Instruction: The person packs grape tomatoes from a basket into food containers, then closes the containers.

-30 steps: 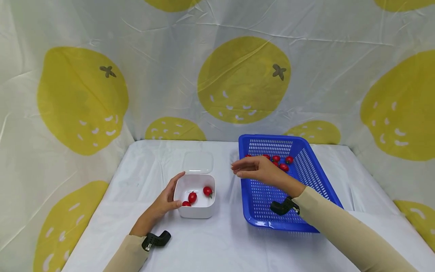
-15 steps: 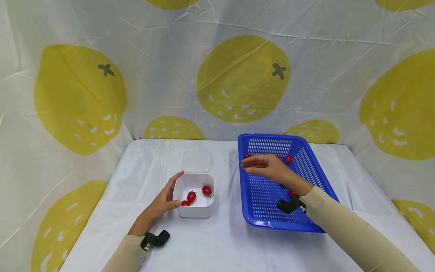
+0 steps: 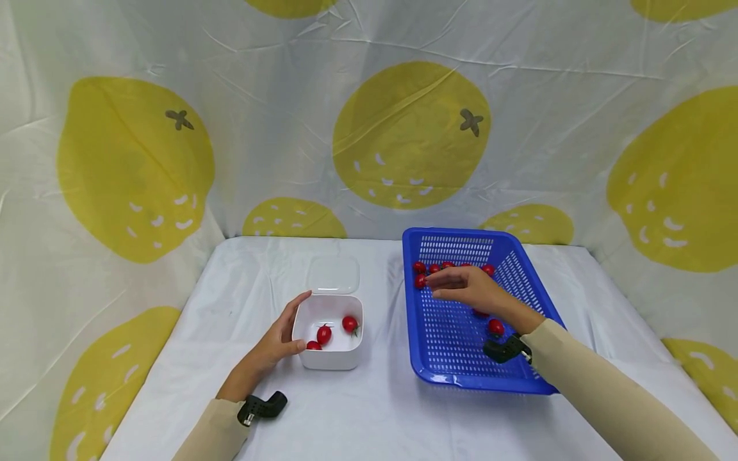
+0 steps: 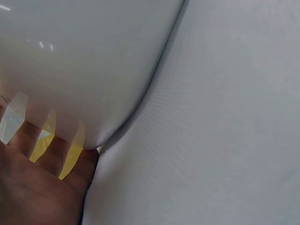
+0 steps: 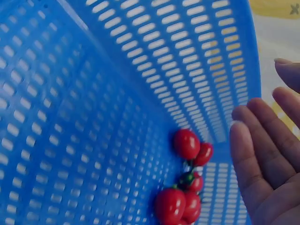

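My left hand (image 3: 280,334) holds a small white square box (image 3: 331,360) at its left side, thumb at the near rim and a fingertip at the far corner. In the left wrist view, fingers (image 4: 47,154) lie along the box's glossy wall (image 4: 89,61). Three cherry tomatoes show inside; one is a red tomato (image 3: 350,324) with a green stem. My right hand (image 3: 469,286) hovers palm-down over a blue perforated basket (image 3: 423,333), fingers loosely bent and holding nothing. Several cherry tomatoes (image 5: 186,144) lie in the basket below the right fingertips, some hidden by the hand.
A clear lid (image 3: 334,274) lies flat behind the white box. White cloth (image 3: 369,410) covers the table. A lemon-print curtain (image 3: 277,128) hangs behind and at both sides. The basket's raised rim (image 3: 410,365) stands to the right of the box.
My right hand has moved rightward from the basket's left rim to over its inside, uncovering tomatoes at the left. My left hand stays on the white box.
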### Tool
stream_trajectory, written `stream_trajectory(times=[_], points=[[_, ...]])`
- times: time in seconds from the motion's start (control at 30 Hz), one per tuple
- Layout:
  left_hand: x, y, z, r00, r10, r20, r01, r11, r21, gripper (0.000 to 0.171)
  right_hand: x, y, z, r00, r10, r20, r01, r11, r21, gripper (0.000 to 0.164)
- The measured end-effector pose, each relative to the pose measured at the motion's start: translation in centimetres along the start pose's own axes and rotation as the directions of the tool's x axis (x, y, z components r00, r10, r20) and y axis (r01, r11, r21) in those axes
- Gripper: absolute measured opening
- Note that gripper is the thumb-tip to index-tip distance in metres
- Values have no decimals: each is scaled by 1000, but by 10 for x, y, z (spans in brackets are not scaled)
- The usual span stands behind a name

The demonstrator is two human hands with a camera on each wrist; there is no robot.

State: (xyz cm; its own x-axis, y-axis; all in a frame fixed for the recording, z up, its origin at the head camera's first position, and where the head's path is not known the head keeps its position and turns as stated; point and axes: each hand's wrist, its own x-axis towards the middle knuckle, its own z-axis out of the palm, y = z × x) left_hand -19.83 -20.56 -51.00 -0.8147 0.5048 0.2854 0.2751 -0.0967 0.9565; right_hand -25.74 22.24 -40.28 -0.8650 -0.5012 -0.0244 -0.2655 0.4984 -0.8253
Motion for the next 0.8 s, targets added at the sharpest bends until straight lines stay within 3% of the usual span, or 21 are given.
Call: stream_trajectory(times=[0.23, 0.57, 0.8], points=[[0, 1, 0, 1000, -2, -2, 2, 1000, 17, 88, -10, 13, -8, 996, 72, -44, -75, 996, -56, 43], [0, 2, 2, 1000, -1, -8, 2, 1000, 9, 89, -19, 26, -18, 991, 108, -83, -118, 986, -117, 37], [0, 3, 3, 999, -24, -23, 25, 999, 25, 90, -23, 32, -21, 969, 218, -119, -236, 958, -162, 37]])
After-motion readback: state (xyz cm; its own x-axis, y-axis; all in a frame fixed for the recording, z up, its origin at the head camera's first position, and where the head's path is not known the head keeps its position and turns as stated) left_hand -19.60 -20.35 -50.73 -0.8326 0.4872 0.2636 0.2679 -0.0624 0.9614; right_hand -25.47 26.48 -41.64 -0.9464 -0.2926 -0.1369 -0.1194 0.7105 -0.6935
